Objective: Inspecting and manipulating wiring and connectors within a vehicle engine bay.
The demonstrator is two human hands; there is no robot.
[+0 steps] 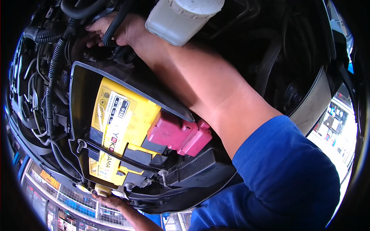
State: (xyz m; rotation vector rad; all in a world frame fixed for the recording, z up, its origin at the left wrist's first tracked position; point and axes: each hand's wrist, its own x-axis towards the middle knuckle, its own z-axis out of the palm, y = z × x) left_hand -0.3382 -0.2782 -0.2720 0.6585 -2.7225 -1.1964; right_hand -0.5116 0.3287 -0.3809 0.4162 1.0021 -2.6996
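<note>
My right arm, in a blue sleeve, reaches across the engine bay behind the battery. My right hand (127, 27) is deep among the hoses, its visible fingers stretched and apart. A black corrugated hose (115, 24) crosses in front of it, and part of the hand is in shadow. Below lies a yellow-topped car battery (144, 117) in a black tray (73, 96), with a pink terminal cover (173, 133) on it. At the bay's front edge, my left hand (110, 201) curls by a beige rounded piece (103, 189); what its fingers hold is not clear.
A white reservoir with a round cap (181, 21) overhangs my right forearm. A black hold-down bar (123, 158) crosses the battery, with a bolt (163, 177) at one end. Ribbed conduits (52, 77) run down the left. Shelving (77, 204) stands beyond the car.
</note>
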